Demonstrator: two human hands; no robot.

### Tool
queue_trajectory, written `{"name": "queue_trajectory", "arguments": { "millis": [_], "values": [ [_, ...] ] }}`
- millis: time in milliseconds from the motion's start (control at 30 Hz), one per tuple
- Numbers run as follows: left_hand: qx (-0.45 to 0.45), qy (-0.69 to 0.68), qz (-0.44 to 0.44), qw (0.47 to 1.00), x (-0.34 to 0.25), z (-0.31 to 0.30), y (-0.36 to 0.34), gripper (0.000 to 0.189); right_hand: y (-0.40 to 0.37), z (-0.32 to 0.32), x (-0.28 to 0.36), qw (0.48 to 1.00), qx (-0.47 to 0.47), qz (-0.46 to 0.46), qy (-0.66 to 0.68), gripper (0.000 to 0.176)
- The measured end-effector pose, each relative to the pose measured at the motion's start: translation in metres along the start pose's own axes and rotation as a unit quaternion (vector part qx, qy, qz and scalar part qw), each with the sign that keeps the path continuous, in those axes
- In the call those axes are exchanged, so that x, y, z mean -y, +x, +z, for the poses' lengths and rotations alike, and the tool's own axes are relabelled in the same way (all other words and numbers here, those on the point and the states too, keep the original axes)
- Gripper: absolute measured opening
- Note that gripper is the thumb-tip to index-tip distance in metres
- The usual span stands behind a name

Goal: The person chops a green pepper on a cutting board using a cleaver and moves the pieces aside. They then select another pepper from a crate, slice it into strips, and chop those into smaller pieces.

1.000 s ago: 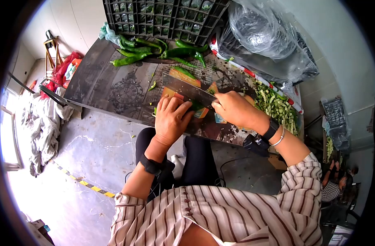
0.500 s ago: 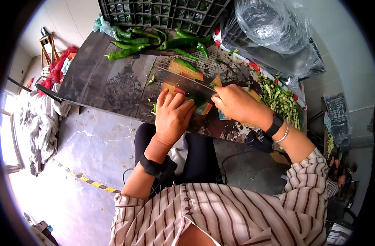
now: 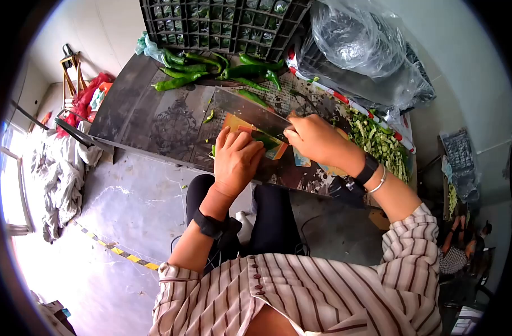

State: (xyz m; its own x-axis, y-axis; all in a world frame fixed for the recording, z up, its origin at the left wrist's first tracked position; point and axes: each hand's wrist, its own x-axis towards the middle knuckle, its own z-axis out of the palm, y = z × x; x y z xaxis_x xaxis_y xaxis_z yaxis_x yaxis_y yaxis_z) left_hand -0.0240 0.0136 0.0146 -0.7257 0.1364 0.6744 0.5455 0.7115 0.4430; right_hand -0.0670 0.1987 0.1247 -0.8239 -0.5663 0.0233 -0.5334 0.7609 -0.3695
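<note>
In my right hand point(image 3: 317, 141) is the handle of a broad kitchen knife point(image 3: 246, 108), its blade slanting up and left over the table. My left hand point(image 3: 238, 157) presses down with bent fingers on a green pepper point(image 3: 265, 140), which shows only partly beside the fingertips. Another long green pepper point(image 3: 251, 97) lies just behind the blade. Under the work are colourful printed cards or patterns point(image 3: 233, 121) on the tabletop. Several whole green peppers point(image 3: 191, 73) are heaped at the table's back, and chopped pepper pieces point(image 3: 379, 140) form a pile to the right.
A black plastic crate point(image 3: 222, 25) stands behind the peppers on the dark table point(image 3: 138, 112). Clear plastic bags point(image 3: 359, 42) fill the back right. A pale cloth heap point(image 3: 63, 173) lies on the floor at left. Another person point(image 3: 457, 252) sits far right.
The whole view has shifted slightly. The knife blade, blurred before, is now sharp and stands close to the same place. Both hands keep their hold.
</note>
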Motion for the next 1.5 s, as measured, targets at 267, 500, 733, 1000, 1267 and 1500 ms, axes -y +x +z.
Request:
{"name": "queue_trajectory", "arguments": {
  "millis": [267, 500, 733, 1000, 1267, 1500],
  "values": [
    [0.000, -0.005, -0.003, 1.000, -0.001, -0.001, 0.001, 0.011, -0.001, -0.005, 0.006, 0.994, 0.096, 0.055, 0.010, 0.023],
    [0.010, -0.006, -0.012, 1.000, 0.000, 0.001, 0.000, 0.012, 0.012, 0.020, 0.002, 0.999, 0.031, 0.043, 0.002, 0.026],
    [-0.024, -0.003, 0.003, 1.000, -0.001, 0.001, 0.000, 0.010, 0.009, 0.023, -0.008, 0.998, -0.055, -0.020, -0.004, 0.029],
    [-0.023, -0.009, 0.013, 1.000, 0.001, 0.003, 0.001, 0.010, -0.014, 0.000, 0.010, 0.998, 0.052, 0.042, 0.000, 0.024],
    [-0.009, -0.010, -0.005, 1.000, 0.000, 0.002, 0.000, 0.010, -0.002, 0.002, 0.006, 0.997, 0.072, 0.025, -0.007, 0.024],
    [-0.026, -0.015, 0.013, 0.999, -0.001, 0.004, 0.002, 0.011, 0.000, 0.028, 0.004, 1.000, -0.010, -0.015, 0.002, 0.025]
  ]
}}
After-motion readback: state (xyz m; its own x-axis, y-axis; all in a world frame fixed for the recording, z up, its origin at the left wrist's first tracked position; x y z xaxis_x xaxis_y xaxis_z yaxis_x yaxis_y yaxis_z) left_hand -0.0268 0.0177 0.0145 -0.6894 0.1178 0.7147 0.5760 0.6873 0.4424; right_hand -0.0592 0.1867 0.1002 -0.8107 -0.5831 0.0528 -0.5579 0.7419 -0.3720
